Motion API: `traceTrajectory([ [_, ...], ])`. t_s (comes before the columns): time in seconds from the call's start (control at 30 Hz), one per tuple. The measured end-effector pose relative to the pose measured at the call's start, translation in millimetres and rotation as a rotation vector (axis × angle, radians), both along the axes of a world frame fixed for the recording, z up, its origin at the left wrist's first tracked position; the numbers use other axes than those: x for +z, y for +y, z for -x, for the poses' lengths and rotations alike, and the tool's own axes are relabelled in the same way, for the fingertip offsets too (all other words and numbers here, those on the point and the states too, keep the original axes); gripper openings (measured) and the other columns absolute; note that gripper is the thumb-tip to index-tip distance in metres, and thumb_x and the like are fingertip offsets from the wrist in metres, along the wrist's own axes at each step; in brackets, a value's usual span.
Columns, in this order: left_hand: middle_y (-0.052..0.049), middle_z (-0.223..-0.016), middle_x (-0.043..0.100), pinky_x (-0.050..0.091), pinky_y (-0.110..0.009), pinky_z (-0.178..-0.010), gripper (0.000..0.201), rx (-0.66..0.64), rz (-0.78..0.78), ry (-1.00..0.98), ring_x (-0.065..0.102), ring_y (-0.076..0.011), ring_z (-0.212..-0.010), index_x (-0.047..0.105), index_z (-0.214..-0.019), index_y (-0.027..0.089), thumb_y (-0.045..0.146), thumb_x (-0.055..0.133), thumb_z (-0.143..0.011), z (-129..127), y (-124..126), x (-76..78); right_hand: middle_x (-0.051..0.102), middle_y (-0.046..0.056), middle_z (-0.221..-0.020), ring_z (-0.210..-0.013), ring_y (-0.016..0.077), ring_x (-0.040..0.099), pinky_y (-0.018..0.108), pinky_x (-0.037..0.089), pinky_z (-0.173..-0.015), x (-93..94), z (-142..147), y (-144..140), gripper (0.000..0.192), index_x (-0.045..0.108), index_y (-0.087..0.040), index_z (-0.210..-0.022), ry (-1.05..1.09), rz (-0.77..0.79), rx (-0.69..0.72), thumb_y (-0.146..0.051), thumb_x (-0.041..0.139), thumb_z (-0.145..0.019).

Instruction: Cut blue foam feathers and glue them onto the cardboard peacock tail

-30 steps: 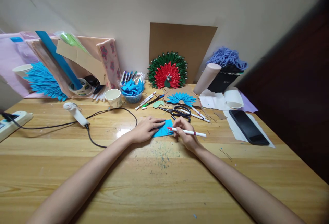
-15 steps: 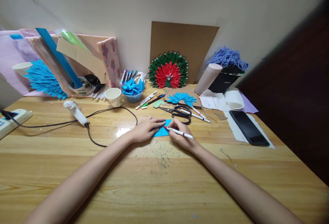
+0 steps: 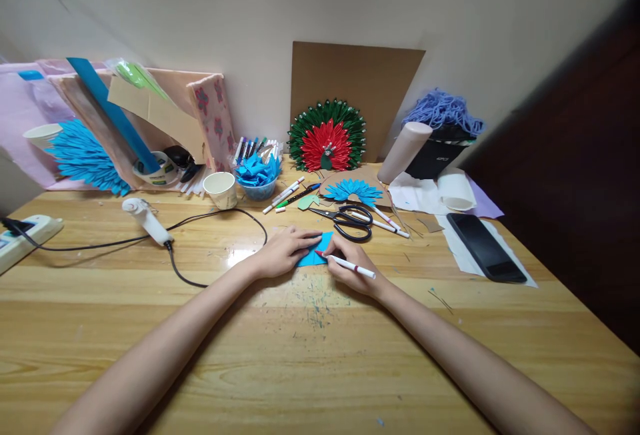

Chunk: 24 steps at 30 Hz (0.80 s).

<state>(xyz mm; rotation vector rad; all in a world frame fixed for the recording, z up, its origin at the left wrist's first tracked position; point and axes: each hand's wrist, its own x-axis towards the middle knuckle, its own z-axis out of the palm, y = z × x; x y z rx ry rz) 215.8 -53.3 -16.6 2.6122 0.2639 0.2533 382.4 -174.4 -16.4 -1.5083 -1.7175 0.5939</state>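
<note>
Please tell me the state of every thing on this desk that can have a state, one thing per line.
left hand: flat, pressing on the blue paper
right hand: closed around the marker
blue paper: lying flat on the table, held down
marker: uncapped, red tip on the blue paper
scissors: lying shut
glue gun: lying down, cord attached
phone: screen dark
paper cup: upright

At the top centre of the frame we see a red-and-green paper fan (image 3: 327, 143) leaning against a cardboard sheet (image 3: 356, 82). Below it lie black scissors (image 3: 347, 220) and a small blue fan (image 3: 352, 190). On the left we find a glue gun (image 3: 147, 219), a paper cup (image 3: 221, 189) and a power strip (image 3: 26, 233); on the right, a black phone (image 3: 485, 246).
</note>
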Motion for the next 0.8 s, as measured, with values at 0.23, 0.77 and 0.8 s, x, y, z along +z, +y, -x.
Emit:
traceTrajectory([
  [0.23,-0.002,-0.135,0.043,0.034,-0.037,-0.088,0.040,-0.007,-0.009,0.000,0.045,-0.0203,-0.101,0.041,-0.130,0.030,0.027,0.033,-0.091,0.7,-0.5,0.6,0.053,-0.001,-0.070,-0.063,0.0132,0.047,0.024,0.034,-0.059,-0.4,0.0,0.5,0.007,0.049,-0.019,-0.074,0.017,-0.013,0.007,-0.012,0.048,-0.072],
  [0.77,-0.002,-0.135,0.043,0.034,-0.038,-0.085,0.041,0.004,-0.016,0.019,0.047,-0.0208,-0.098,0.040,-0.130,0.032,0.028,0.033,-0.090,0.7,0.1,0.4,0.052,-0.002,-0.066,-0.059,0.0120,0.045,0.022,0.032,-0.054,-2.8,-2.0,0.0,0.007,0.048,-0.019,-0.069,0.062,0.017,0.081,-0.015,0.050,-0.075],
  [0.8,-0.002,-0.135,0.044,0.034,-0.038,-0.085,0.041,0.007,-0.015,0.020,0.046,-0.0209,-0.099,0.040,-0.130,0.032,0.028,0.033,-0.090,0.7,0.1,0.1,0.053,-0.002,-0.066,-0.059,0.0120,0.045,0.022,0.032,-0.054,-2.7,-2.0,-0.1,0.008,0.048,-0.019,-0.068,0.066,0.021,0.085,-0.016,0.050,-0.075],
])
